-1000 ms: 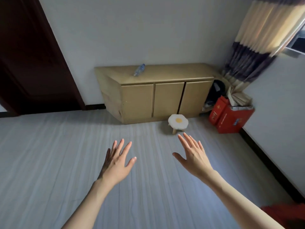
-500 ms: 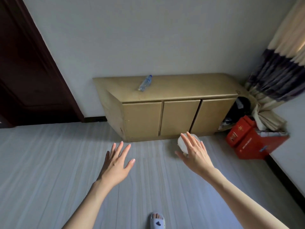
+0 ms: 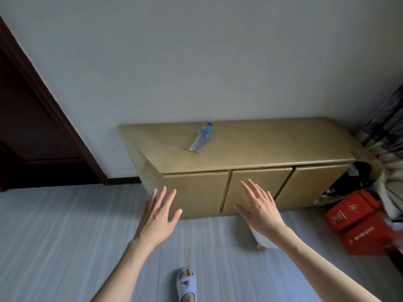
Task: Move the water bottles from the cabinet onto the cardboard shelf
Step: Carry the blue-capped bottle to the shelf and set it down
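light: dim, soft, no glare | source: seems from the right side, near the curtain [image 3: 390,136] | shadows: faint on the floor [image 3: 54,236]; door [image 3: 32,131] almost black | blur: red boxes [image 3: 359,223] smeared at right edge | distortion: wide-angle, cabinet [image 3: 261,149] lines bent and slanted

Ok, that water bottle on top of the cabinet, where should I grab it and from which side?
Take the water bottle round its clear ribbed middle, coming down from above and the front. It seems to lie on its side on the cabinet, cap toward the wall, so the body is the broad open part. Both hands are open and short of it.
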A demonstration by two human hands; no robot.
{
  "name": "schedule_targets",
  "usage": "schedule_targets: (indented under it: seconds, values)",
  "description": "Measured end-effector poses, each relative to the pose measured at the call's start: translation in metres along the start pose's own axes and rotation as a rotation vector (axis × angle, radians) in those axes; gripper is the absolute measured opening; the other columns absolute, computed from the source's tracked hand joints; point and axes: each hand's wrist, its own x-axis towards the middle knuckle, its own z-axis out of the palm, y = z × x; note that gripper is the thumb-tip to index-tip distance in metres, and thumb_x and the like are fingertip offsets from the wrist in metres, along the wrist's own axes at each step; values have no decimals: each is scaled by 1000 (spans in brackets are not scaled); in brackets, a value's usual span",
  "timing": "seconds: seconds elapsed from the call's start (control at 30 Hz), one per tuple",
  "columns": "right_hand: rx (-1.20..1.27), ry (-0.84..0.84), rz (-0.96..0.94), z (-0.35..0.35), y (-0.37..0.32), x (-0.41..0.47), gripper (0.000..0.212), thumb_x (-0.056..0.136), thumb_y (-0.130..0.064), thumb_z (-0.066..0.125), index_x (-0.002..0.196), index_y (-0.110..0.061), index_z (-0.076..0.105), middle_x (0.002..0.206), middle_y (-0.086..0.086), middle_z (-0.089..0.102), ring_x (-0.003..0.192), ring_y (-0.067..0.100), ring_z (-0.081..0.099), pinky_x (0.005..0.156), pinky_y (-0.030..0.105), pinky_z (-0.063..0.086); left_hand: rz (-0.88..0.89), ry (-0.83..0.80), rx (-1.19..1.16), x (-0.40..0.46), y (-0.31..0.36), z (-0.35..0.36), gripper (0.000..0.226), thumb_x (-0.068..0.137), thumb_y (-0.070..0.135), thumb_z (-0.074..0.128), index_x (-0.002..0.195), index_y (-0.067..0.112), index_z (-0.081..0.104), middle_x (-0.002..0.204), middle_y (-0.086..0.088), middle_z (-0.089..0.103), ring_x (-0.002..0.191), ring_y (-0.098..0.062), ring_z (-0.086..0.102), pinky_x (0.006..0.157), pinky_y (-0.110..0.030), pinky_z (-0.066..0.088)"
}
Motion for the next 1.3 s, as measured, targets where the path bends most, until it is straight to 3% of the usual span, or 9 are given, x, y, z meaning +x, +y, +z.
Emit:
schedule_targets:
  seconds: [0.2, 0.43, 0.7, 0.97, 1.07, 1.23, 1.3]
  values:
    - [24, -70, 65, 26, -12, 113, 67, 90, -48, 42, 146, -24, 12, 155, 2, 12, 143, 22, 11, 116, 42, 10, -6, -159, 23, 105, -44, 14, 61, 92, 46, 37, 143, 28, 10, 155, -4, -2, 142, -25, -7, 114, -45, 9]
    - [92, -148, 131, 53, -24, 213, 66, 90, -48, 43, 145, -23, 15, 155, 3, 16, 142, 21, 16, 116, 40, 13, -6, -237, 51, 210, -79, 15, 61, 92, 40, 40, 143, 25, 11, 155, -8, -3, 142, -29, -4, 115, -46, 11]
    - [290, -204, 262, 84, -11, 344, 61, 89, -38, 52, 139, -8, 32, 143, 14, 38, 129, 31, 37, 105, 38, 32, -88, -271, -10, 305, -104, 51, 62, 92, 28, 45, 144, 18, 12, 154, -11, -3, 141, -33, -5, 114, -46, 8]
    - [659, -257, 634, 121, 9, 480, 54, 89, -38, 53, 133, -8, 43, 131, 14, 52, 116, 29, 52, 101, 38, 41, -254, -375, 83, 416, -124, 89, 66, 90, 30, 44, 144, 21, 7, 155, -7, -1, 141, -31, 1, 112, -48, 14]
    - [858, -254, 834, 130, 11, 518, 56, 88, -40, 51, 133, -8, 41, 113, 9, 57, 93, 23, 57, 90, 45, 50, -306, -395, 92, 440, -129, 97, 70, 89, 30, 46, 144, 24, 3, 155, -4, -1, 141, -30, -1, 112, -49, 15]
    - [888, -306, 903, 146, 9, 545, 42, 84, -43, 58, 110, -10, 56, 79, -3, 59, 65, 9, 53, 67, 34, 52, -362, -470, 126, 450, -136, 104, 81, 87, 39, 51, 143, 23, -6, 154, -6, -12, 141, -29, -11, 111, -53, 11]
    - [894, -303, 916, 152, 7, 550, 41, 80, -43, 63, 106, -12, 57, 81, -3, 61, 66, 8, 55, 60, 29, 49, -359, -459, 121, 450, -137, 107, 85, 84, 39, 56, 143, 22, -2, 154, -7, -9, 141, -30, -10, 110, -56, 12]
